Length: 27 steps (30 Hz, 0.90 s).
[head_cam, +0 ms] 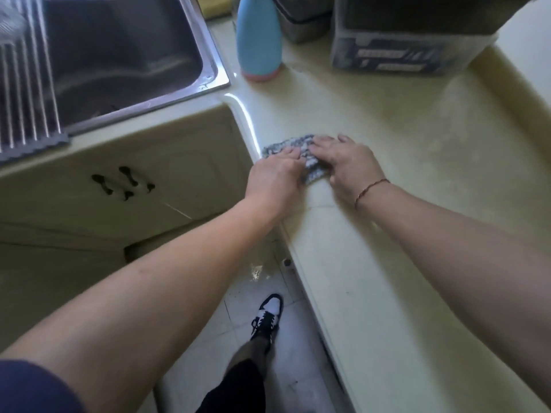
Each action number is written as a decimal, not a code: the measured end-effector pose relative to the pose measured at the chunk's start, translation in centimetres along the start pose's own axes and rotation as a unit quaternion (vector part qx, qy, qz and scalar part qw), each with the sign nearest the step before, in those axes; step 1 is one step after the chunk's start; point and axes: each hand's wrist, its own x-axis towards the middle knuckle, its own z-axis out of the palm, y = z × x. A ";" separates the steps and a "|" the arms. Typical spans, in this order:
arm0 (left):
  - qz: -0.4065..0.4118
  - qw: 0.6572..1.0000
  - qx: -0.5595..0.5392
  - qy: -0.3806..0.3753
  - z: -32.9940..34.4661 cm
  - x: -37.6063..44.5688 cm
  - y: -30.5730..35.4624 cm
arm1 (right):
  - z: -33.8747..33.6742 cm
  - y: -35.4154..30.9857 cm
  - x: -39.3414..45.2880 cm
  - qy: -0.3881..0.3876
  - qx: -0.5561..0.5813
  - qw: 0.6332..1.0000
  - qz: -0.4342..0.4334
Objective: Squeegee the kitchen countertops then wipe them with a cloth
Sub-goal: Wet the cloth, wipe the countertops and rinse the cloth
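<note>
A grey-and-white mottled cloth [290, 146] lies on the cream countertop [402, 162], close to its inner corner edge. My left hand [275, 177] presses on the cloth's left part with its fingers laid flat. My right hand [346, 163] lies flat on the cloth's right part, fingers spread and pointing left. Both hands cover much of the cloth. No squeegee is in view.
A blue bottle with a pink base [258, 40] stands behind the cloth. Beside it are a grey container [304, 22] and a clear plastic box [399, 52]. A steel sink [119, 55] with a roll-up rack [26, 93] is at the left. Below are cabinet doors and tiled floor.
</note>
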 end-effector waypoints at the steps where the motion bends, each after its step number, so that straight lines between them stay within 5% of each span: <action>1: 0.001 1.000 0.005 -0.007 0.1 -2.0 1.4 | 0.3 -0.1 -2.3 0.012 -0.007 1.000 -0.019; 11: 0.081 0.994 -0.062 -0.025 2.5 -24.7 16.9 | 0.5 -3.2 -30.8 0.010 -0.010 0.999 -0.052; 16: 0.149 0.980 -0.082 -0.105 2.7 -32.6 22.8 | 0.3 -5.0 -43.0 -0.007 -0.038 0.998 -0.044; 22: 0.186 0.971 -0.127 -0.079 3.0 -31.5 20.9 | 0.1 -3.7 -41.3 0.022 -0.064 0.996 -0.061; 27: 0.180 0.969 -0.166 0.029 4.4 -27.9 18.4 | 0.2 -2.8 -36.1 0.077 -0.073 0.991 -0.086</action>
